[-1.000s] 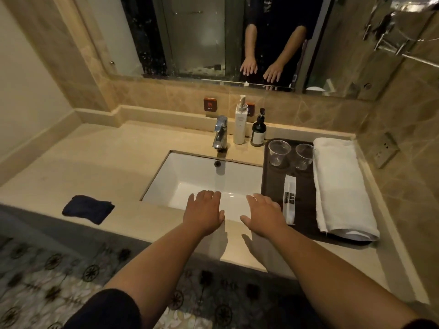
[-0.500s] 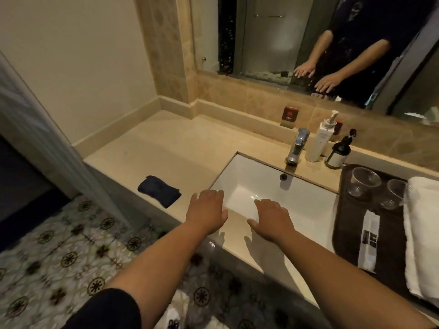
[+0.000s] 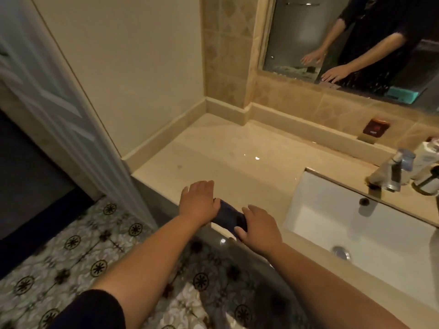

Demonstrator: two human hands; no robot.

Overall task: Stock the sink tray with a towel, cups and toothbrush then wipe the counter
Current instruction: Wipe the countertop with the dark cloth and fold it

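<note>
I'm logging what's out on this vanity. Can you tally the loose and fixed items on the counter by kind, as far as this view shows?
Dark blue cloth, under both hands: 1
Bottles, cut off at the right edge: 2, white and dark
Faucet: 1
Total: 4

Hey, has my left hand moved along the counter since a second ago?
Yes. The left hand was at the sink's front rim; now it sits farther left, away from the basin, on the dark blue cloth near the counter's front edge.
</note>
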